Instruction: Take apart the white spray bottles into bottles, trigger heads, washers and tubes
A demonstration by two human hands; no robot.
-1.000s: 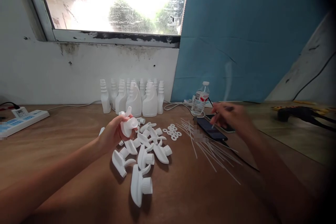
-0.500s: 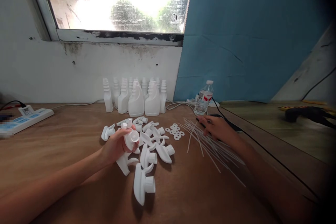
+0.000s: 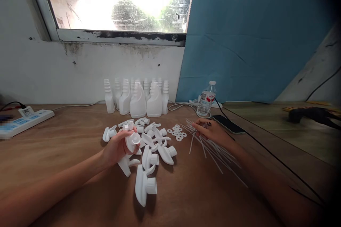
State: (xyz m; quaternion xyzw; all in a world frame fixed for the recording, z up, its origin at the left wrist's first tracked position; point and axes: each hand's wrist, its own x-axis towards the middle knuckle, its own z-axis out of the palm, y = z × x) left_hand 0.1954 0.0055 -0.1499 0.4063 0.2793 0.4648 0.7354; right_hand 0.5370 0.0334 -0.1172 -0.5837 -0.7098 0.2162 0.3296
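Note:
In my left hand is a white trigger sprayer head, its round collar opening turned up toward me; the fingers are wrapped around its body. Around that hand lie several more trigger sprayer heads in a loose pile. My right hand rests over a spread bundle of thin white tubes, thumb and fingertips pinched at their far end. How many tubes are between the fingertips cannot be made out. Between the pile and the tubes sit several flat white ring washers.
White spray bottles stand in rows by the wall. A clear water bottle and a phone are at the back right. A black cable crosses the right side. A power strip lies at far left.
My right hand has shifted left and a little toward me, from beside the phone onto the tubes, uncovering the phone. My left hand keeps the sprayer head in nearly the same place.

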